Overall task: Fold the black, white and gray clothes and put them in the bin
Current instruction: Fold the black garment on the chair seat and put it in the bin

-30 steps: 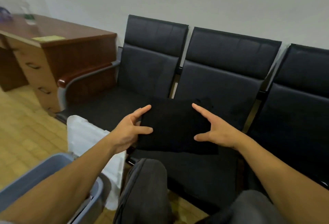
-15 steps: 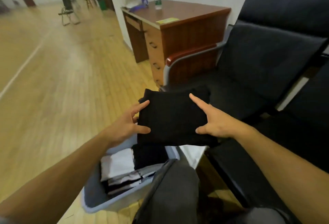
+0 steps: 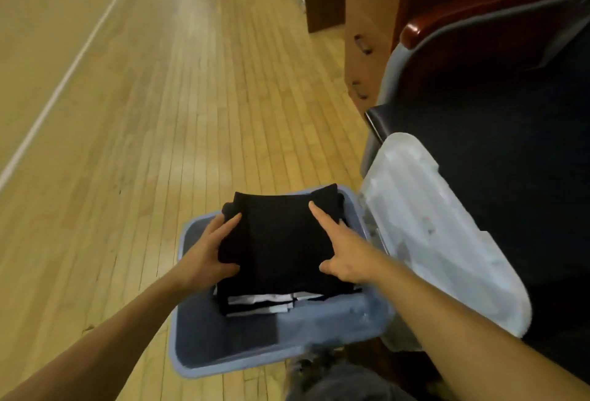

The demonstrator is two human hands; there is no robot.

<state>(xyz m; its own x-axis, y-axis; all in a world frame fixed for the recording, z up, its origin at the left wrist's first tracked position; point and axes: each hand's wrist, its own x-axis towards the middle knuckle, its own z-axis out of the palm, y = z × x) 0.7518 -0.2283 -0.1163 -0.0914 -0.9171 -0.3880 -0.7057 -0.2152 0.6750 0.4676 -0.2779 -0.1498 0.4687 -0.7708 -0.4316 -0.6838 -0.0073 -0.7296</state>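
A folded black garment (image 3: pixel 281 241) is held flat between both hands, over the blue-grey bin (image 3: pixel 255 337) on the floor. My left hand (image 3: pixel 207 250) grips its left edge, thumb underneath. My right hand (image 3: pixel 344 254) grips its right edge, index finger stretched across the top. Below the garment, inside the bin, lies a stack of folded black and white clothes (image 3: pixel 265 303). Whether the black garment touches the stack I cannot tell.
The bin's translucent white lid (image 3: pixel 431 228) leans against a black seat (image 3: pixel 510 177) on the right. A wooden desk with drawers (image 3: pixel 367 33) stands behind the seat's armrest. Wooden floor (image 3: pixel 143 113) spreads to the left. My grey-trousered knee (image 3: pixel 344 381) is at the bottom.
I have carried the black garment from the seats leftward and down over the bin. The view has swung down onto the bin and floor.
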